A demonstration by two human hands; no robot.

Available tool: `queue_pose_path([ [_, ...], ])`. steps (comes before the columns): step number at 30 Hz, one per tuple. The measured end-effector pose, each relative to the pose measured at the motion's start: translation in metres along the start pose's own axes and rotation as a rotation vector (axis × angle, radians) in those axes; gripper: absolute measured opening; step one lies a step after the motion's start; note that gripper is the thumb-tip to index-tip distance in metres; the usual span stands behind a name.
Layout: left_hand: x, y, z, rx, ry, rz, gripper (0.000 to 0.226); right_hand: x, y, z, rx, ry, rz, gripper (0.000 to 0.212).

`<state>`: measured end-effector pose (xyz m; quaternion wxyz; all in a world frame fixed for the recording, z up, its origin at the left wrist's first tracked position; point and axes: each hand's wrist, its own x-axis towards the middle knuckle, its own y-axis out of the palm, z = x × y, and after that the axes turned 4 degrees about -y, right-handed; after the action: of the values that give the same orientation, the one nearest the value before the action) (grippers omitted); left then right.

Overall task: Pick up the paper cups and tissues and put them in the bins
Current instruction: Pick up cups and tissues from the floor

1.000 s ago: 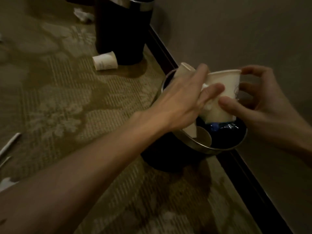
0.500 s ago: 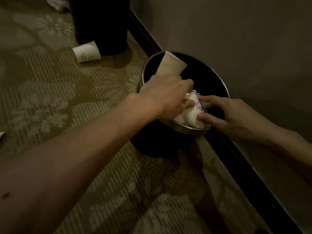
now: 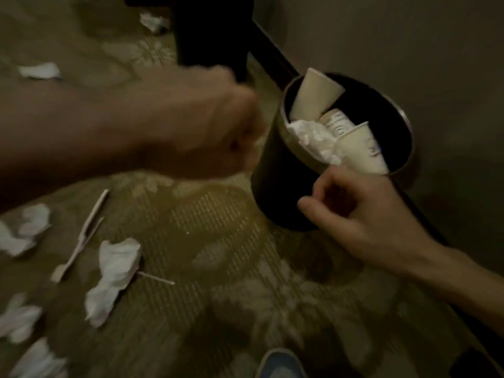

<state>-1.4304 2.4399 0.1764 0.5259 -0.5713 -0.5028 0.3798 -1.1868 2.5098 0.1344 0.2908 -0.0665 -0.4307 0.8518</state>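
the small bin (image 3: pixel 270 192) by the wall (image 3: pixel 381 36) is stuffed with paper cups (image 3: pixel 313 94) and a crumpled tissue (image 3: pixel 313 137), one cup poking up over the rim. right hand (image 3: pixel 362 214) hangs just in front of the bin, fingers loosely curled, holding nothing. left hand (image 3: pixel 207 124) is off to the bin's left (too blurry, can't tell if it's gripping anything). loose tissues (image 3: pixel 117 274) lie scattered on the carpet (image 3: pixel 218 227).

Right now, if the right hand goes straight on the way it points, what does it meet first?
Probably the near bin: the right hand, fingers loosely curled, points up-left at its side wall just below the rim. Depth is unclear; it might clear the rim and reach the crumpled tissue.
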Motion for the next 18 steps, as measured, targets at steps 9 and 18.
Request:
queue_pose_path([
  [9,-0.194,0.084,0.032,0.235,-0.312,0.503,0.027,-0.002,0.178,0.015,-0.035,-0.112,0.316,0.012],
  [18,-0.245,0.179,0.04,0.016,-0.624,0.421,0.077,0.009,0.269,0.016,-0.233,-0.002,0.461,0.022],
])
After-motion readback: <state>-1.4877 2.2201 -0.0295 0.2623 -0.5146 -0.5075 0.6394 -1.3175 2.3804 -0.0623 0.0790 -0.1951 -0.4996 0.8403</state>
